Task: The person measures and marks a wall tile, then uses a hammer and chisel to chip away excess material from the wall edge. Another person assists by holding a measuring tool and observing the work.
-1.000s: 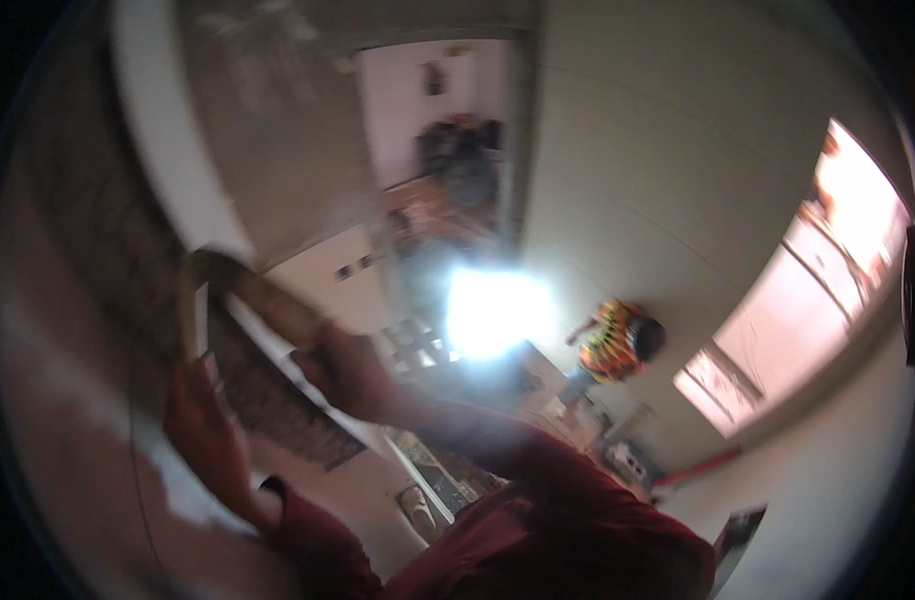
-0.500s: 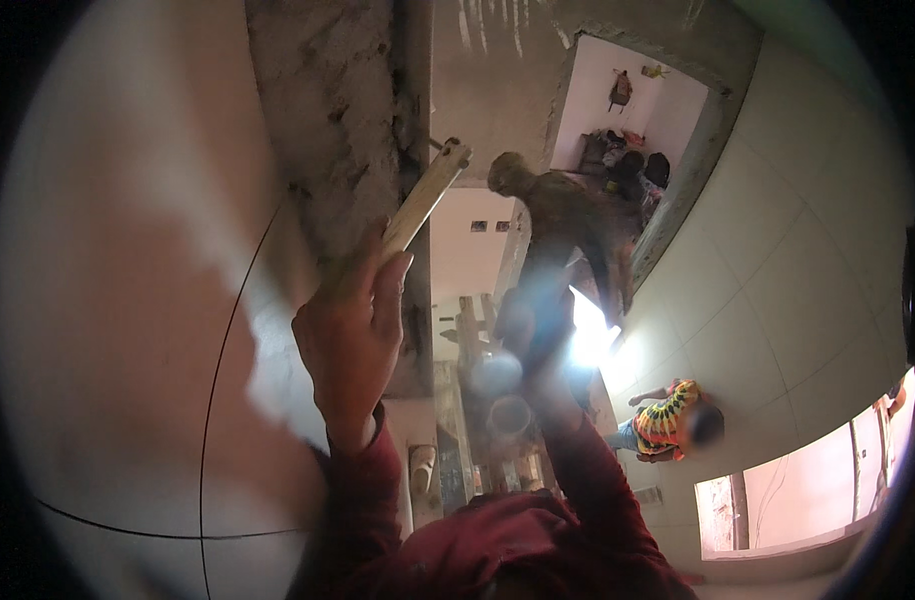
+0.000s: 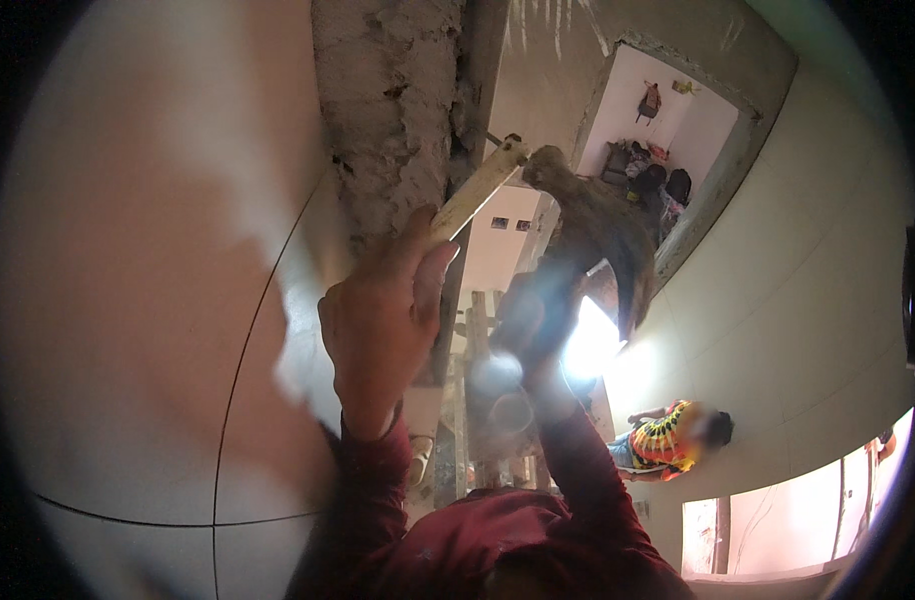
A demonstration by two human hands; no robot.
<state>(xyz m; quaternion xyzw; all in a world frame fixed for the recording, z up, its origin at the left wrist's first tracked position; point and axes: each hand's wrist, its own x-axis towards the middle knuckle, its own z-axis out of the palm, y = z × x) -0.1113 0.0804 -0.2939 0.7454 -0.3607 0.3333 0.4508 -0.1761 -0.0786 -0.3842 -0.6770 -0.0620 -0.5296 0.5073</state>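
My left hand (image 3: 383,325) is closed around a pale wooden strip (image 3: 473,205) that slants up to the right. A thin nail-like piece (image 3: 494,139) sticks out of the strip's far end, toward the rough wall edge. Glare and blur partly cover my right hand (image 3: 538,305), whose fingers are wrapped round the handle of a claw hammer (image 3: 603,220). The hammer's round face is close to the strip's end; whether they touch, I cannot tell. Its curved claw points down and right.
A band of broken, rough masonry (image 3: 383,110) runs beside a large tiled surface (image 3: 168,300) on the left. Wooden planks (image 3: 461,420) lie below my hands. A person in a colourful shirt (image 3: 663,440) is at the right. Bags show through an opening (image 3: 638,175).
The whole view has shifted, so the wall and strip appear farther right. The hammer's face is now nearer the strip's end. Both hands keep their grip.
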